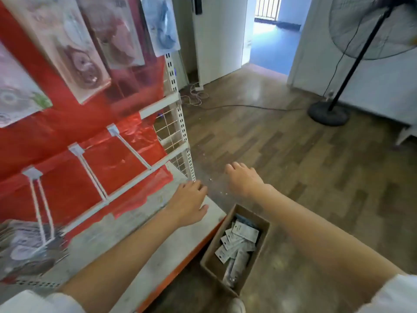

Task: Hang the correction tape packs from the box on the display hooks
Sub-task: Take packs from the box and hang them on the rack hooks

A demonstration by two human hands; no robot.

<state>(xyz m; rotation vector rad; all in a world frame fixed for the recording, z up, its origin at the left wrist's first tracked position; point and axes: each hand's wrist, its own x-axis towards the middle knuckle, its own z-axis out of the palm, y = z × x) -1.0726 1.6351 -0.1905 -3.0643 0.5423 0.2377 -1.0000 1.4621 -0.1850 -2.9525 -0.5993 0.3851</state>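
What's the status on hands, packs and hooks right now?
Both hands empty: left hand over shelf, right hand out over floor. Packs in box. Lower hooks bare, nothing blocking.

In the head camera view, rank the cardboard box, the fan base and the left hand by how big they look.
1. cardboard box, clearly largest.
2 and 3. left hand and fan base look about alike; the fan base stands farther off, so I won't rank them.

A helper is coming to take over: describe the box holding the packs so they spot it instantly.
Find the red-backed display rack and follow its grey base shelf to the orange front edge. On the wooden floor against that edge sits an open brown cardboard box. It is the only container on the floor, with white carded packs inside.
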